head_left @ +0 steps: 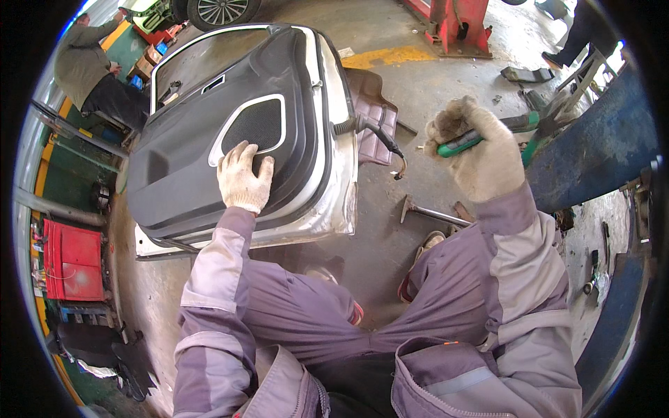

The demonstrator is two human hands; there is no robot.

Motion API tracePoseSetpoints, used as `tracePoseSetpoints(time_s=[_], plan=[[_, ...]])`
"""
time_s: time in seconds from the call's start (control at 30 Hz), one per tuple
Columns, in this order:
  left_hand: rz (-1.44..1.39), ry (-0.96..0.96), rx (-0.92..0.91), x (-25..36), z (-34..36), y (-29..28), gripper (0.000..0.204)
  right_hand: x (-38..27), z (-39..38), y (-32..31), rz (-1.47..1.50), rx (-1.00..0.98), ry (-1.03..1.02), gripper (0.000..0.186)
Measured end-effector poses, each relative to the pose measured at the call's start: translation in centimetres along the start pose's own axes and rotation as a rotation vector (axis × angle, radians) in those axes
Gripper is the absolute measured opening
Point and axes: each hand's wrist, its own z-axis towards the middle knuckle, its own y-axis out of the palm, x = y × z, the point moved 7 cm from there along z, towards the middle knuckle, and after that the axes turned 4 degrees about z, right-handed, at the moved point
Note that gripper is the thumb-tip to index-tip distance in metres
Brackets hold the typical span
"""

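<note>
A car door [209,139] with a black inner trim panel lies trim side up in front of me, to the left. My left hand [245,180], in a whitish work glove, rests on the trim with fingers spread, fingertips at the lower edge of the speaker grille [255,127]. My right hand [481,150], gloved too, is raised right of the door, fingers closed round a tool with a green-and-black handle [460,143]. Its far end merges with metal parts behind, so I cannot make out its kind. A wiring harness [382,136] sticks out from the door's right edge.
A hammer [435,212] lies on the floor by my feet. Behind the door's right side is a brown quilted pad [373,115]. A blue beam [592,146] stands at right, a red lift base [460,28] farther back. Far left are a person [90,63] and a red cabinet [73,261].
</note>
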Motion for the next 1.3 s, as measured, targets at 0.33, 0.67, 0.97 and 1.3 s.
tracePoseSetpoints(time_s=[0.33,0.67,0.97,1.3], plan=[[0.018,-0.016,-0.010,0.1,-0.1,0.3,0.044,-1.9,-0.3,-0.5,-0.371,0.075,-0.168,0.028],[0.023,-0.016,-0.005,0.0,-0.2,0.2,0.043,-1.9,-0.3,-2.0,0.465,-0.021,0.073,0.043],[0.026,-0.013,0.002,0.1,-0.1,0.7,0.043,-2.0,-0.2,-2.5,0.208,0.014,0.018,0.039],[0.063,-0.005,-0.043,-0.1,-0.5,0.6,0.046,-0.8,0.6,-2.0,0.310,0.158,0.141,0.035]])
